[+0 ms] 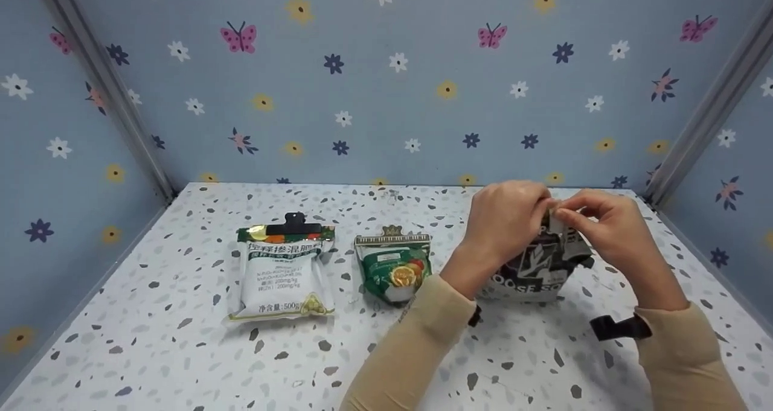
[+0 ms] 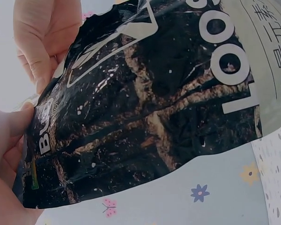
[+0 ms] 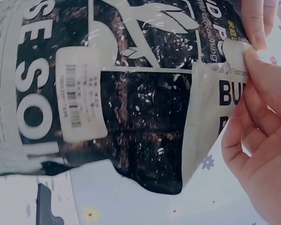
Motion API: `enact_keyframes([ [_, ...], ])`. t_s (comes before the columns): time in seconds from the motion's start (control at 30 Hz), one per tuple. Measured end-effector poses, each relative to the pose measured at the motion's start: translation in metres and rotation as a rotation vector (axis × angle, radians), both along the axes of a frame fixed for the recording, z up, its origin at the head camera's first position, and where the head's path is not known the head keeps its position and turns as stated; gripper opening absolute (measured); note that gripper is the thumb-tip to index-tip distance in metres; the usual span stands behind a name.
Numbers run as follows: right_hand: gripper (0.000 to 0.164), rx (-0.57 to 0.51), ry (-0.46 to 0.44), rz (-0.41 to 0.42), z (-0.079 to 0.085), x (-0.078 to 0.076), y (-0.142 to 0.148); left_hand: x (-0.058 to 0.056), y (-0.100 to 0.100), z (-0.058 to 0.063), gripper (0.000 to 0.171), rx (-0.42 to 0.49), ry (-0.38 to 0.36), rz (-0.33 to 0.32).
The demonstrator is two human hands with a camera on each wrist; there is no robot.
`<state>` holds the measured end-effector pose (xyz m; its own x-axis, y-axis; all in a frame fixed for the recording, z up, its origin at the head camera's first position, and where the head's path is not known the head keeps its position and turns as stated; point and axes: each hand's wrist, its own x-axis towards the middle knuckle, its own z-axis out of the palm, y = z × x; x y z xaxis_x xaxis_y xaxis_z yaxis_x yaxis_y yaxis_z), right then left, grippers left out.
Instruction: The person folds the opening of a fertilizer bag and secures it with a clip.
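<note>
A black soil bag [image 1: 534,272] printed with "LOOSE SOIL" stands on the right of the tabletop. Both hands are at its folded top edge, close together. My left hand [image 1: 507,218] pinches the top, its back toward the head camera. Just to its right, my right hand [image 1: 610,224] pinches the same edge between thumb and fingers. In the right wrist view, a pale side fold of the bag [image 3: 145,126] runs up to the right hand [image 3: 262,126]. The left wrist view shows the bag [image 2: 145,103] creased, with the left thumb [image 2: 21,119] at its top edge.
A white 500g bag [image 1: 281,278] with a black clip [image 1: 295,225] lies at the left. Beside it is a small green bag [image 1: 392,272] with a gold clip [image 1: 392,236]. A black clip-like piece [image 3: 44,206] lies near the soil bag. Patterned panels [image 1: 386,85] enclose the table.
</note>
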<state>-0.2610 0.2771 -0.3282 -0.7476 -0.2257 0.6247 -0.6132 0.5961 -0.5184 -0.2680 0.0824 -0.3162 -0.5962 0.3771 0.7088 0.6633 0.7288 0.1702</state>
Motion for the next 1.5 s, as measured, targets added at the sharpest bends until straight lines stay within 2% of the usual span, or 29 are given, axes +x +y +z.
enact_keyframes([
  [0.1,0.003,0.071,0.031,0.004,0.006,0.000,0.004,0.000,0.002,0.001,0.018,-0.004,0.009,0.000],
  [0.27,0.013,0.205,0.095,0.000,0.012,0.003,0.009,0.000,0.005,0.001,0.018,-0.014,-0.004,-0.012],
  [0.4,0.016,0.270,0.126,0.001,0.011,0.005,0.014,0.000,0.008,0.000,0.018,-0.025,-0.033,-0.031],
  [0.6,0.016,0.332,0.155,-0.012,0.004,0.004,0.022,0.000,0.008,-0.002,0.020,-0.034,-0.033,-0.015],
  [0.87,0.019,0.301,0.092,0.002,-0.012,0.001,0.034,0.000,0.005,-0.001,0.022,-0.041,-0.047,-0.007],
  [1.07,0.016,0.299,0.042,-0.020,-0.024,0.003,0.043,0.000,0.003,-0.001,0.022,-0.036,-0.057,0.008],
  [1.33,0.002,0.254,-0.027,-0.004,-0.028,0.005,0.045,0.001,-0.001,0.002,0.024,-0.045,-0.091,-0.033],
  [1.5,0.003,0.223,-0.120,0.009,-0.029,0.004,0.045,0.001,-0.003,0.002,0.023,-0.058,-0.117,-0.028],
])
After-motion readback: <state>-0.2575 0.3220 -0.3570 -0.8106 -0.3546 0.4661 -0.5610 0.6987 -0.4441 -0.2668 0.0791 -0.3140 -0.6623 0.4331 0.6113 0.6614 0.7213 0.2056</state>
